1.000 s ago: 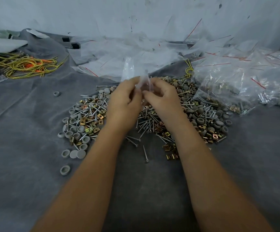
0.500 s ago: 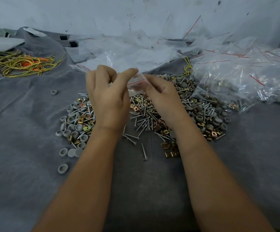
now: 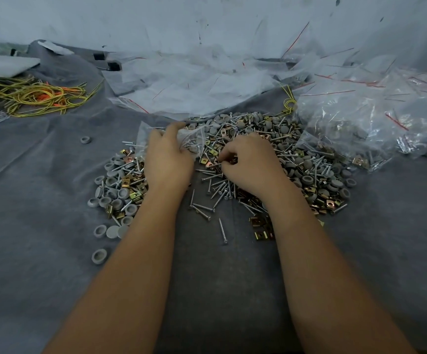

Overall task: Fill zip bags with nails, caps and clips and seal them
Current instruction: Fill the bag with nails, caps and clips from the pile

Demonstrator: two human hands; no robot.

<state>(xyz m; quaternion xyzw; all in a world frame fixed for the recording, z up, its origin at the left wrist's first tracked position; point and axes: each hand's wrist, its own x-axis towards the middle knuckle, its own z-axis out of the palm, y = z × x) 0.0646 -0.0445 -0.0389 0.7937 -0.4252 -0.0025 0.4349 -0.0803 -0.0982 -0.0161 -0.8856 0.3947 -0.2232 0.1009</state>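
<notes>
both hands have dropped from mid-air onto the pile [image 3: 271, 159]. the left hand [image 3: 167, 159] grips a clear zip bag [image 3: 194, 139] flat against the heap, its mouth hard to make out. the right hand [image 3: 248, 164] pinches among the brass clips [image 3: 211, 163]; what it holds is hidden. no writing readable. one loose nail [image 3: 223, 231] points toward the viewer on the grey cloth [image 3: 41, 226].

right hand [image 3: 249, 162] fingertips — curled under, their pinch unseen
</notes>
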